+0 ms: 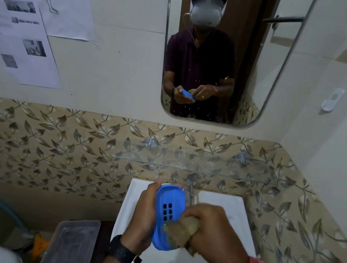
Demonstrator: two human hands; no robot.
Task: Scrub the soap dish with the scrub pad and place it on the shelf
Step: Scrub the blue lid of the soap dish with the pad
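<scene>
A blue plastic soap dish [169, 207] with several square drain holes is held tilted over the white sink [234, 215]. My left hand [144, 213] grips its left edge, fingers wrapped over the far rim. My right hand [207, 225] is closed on a brownish scrub pad [180, 230] that presses against the dish's lower right part. A glass shelf [192, 162] is fixed to the leaf-patterned wall just above the sink, with nothing seen on it.
A tap [189, 190] stands at the sink's back edge, right behind the dish. A mirror [221, 54] hangs above the shelf. A clear plastic box [71, 243] sits left of the sink. A white hook [332, 99] is on the right wall.
</scene>
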